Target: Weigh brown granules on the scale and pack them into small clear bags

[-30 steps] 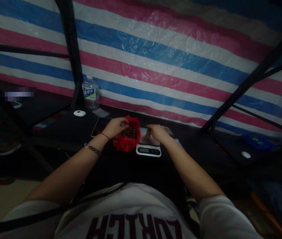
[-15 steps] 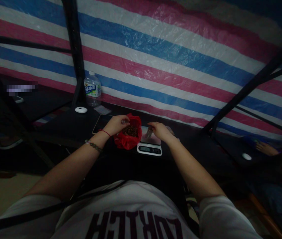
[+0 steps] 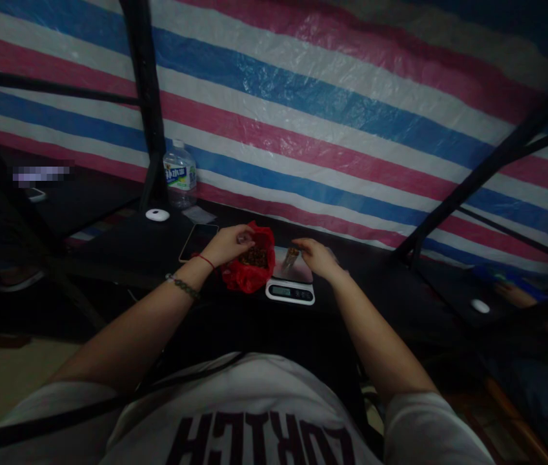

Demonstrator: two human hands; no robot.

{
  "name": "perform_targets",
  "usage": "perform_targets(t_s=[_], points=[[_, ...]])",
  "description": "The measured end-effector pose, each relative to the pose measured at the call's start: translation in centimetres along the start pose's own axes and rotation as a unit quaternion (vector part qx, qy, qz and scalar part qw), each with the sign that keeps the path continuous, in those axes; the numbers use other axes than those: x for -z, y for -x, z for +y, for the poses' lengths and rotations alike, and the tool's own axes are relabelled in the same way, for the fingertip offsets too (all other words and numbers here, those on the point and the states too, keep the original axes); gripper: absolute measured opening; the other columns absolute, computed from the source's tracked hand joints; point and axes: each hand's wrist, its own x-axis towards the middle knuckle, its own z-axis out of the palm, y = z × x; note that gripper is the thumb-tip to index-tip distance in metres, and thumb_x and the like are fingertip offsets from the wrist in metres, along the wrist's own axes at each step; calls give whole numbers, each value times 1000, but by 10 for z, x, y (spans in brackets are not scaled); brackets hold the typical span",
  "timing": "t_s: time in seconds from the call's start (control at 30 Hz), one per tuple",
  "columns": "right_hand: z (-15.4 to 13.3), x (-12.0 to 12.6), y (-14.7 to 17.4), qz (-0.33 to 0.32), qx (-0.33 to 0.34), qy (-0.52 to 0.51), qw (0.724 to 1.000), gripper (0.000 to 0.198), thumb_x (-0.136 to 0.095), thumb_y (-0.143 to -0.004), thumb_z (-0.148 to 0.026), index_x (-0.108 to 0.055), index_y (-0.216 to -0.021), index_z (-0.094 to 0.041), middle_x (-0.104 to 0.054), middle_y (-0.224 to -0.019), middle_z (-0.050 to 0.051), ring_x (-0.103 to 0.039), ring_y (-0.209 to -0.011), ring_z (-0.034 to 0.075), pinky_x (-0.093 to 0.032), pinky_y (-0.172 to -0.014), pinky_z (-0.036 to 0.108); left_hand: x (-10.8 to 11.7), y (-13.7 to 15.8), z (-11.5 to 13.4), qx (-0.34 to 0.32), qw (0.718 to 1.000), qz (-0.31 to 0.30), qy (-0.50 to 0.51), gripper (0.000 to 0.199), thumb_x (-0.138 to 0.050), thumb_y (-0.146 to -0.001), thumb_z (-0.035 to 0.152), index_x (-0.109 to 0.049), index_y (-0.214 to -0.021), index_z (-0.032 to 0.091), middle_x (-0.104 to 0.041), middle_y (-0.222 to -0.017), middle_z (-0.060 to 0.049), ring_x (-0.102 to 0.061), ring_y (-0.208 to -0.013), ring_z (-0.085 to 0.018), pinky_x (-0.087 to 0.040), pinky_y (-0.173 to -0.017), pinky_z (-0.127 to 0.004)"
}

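A small clear tube (image 3: 290, 259) with brown pieces in its top stands on the scale (image 3: 289, 292), which has a white front and a small display. My right hand (image 3: 319, 258) is just right of the tube, thumb and forefinger apart, holding nothing. Left of the scale sits a red plastic bag (image 3: 247, 278), its mouth rolled open over small brown pieces (image 3: 254, 257). Over the bag's left rim is my left hand (image 3: 232, 244), its fingers curled together on something small and shiny that I cannot make out.
A phone (image 3: 199, 239) lies by my left wrist. Behind it are a clear plastic piece (image 3: 199, 214), a big bottle (image 3: 180, 174) and a white oval object (image 3: 157, 215). Dark metal posts (image 3: 145, 97) frame the black table. Another person's hand (image 3: 513, 294) is at far right.
My right hand has let go of the tube and drawn slightly right, leaving it standing on the scale. My left hand stays over the bag, its fingers slightly shifted.
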Motion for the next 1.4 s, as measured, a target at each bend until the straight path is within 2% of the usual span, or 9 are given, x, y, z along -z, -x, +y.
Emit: perform_targets(t_s=[0.23, 0.37, 0.43, 0.6, 0.77, 0.97, 1.13, 1.3, 1.4], points=[[5, 4, 4, 60, -39, -31, 997, 38, -44, -81, -6, -64, -112, -15, -64, -116, 10, -57, -110, 17, -44, -97, 34, 3, 3, 10, 22, 1000, 7, 10, 59, -64, -73, 42, -52, -126, 20, -65, -116, -7, -63, -99, -23, -48, -87, -31], [-17, 8, 13, 123, -69, -101, 985, 26, -50, -83, -19, -65, -103, -15, -66, -107, 10, -60, -101, 18, -48, -90, 34, 9, 6, 33, -5, 1000, 18, 19, 68, -66, -70, 47, -48, -129, 17, -61, -120, -9, -61, -104, -25, -47, -91, -34], [-38, 10, 19, 96, -82, -182, 975, 26, -49, -85, -26, -64, -105, -16, -66, -105, 9, -62, -92, 17, -51, -81, 31, 10, 10, 51, -29, 999, 19, 13, 72, -67, -69, 48, -45, -130, 17, -60, -123, -10, -60, -106, -25, -45, -93, -34], [-79, 13, 28, -113, -47, -337, 934, 29, -49, -87, -35, -64, -105, -18, -65, -106, 6, -63, -87, 15, -51, -72, 25, 1, 27, 91, -80, 995, -43, -52, 72, -63, -73, 45, -41, -135, 18, -65, -113, -9, -64, -97, -26, -49, -84, -33], [-82, 13, 21, -137, -14, -246, 959, 20, -48, -85, -22, -66, -83, -14, -66, -78, 2, -59, -72, 12, -47, -69, 24, -15, 39, 104, -111, 987, -54, -101, 62, -60, -75, 39, -43, -132, 21, -64, -118, -9, -64, -101, -27, -49, -85, -34], [-87, 18, 16, -115, -32, -168, 978, 24, -54, -66, -3, -68, -82, -14, -69, -75, 1, -60, -67, 12, -44, -64, 21, -21, 35, 96, -119, 985, -67, -106, 74, -63, -72, 39, -36, -139, 22, -56, -129, -11, -58, -112, -27, -46, -95, -36], [-86, 30, 17, -115, -20, -213, 970, 34, -51, -67, -4, -70, -93, -16, -71, -83, 0, -60, -69, 11, -44, -63, 19, -13, 30, 88, -133, 979, -99, -118, 81, -63, -73, 32, -27, -145, 23, -51, -136, -11, -55, -117, -26, -44, -97, -35], [-84, 30, 18, -127, -5, -185, 974, 24, -49, -74, -9, -71, -83, -15, -68, -71, -1, -56, -63, 10, -41, -59, 19, -12, 31, 88, -154, 974, -121, -115, 84, -59, -75, 28, -19, -148, 20, -50, -137, -12, -55, -118, -26, -45, -95, -34], [-84, 31, 17, -135, 6, -145, 980, 23, -55, -71, -9, -72, -85, -16, -70, -77, 0, -59, -68, 12, -42, -64, 20, -11, 31, 88, -158, 973, -125, -114, 87, -60, -74, 28, -17, -149, 20, -50, -137, -13, -55, -118, -27, -45, -95, -34]])
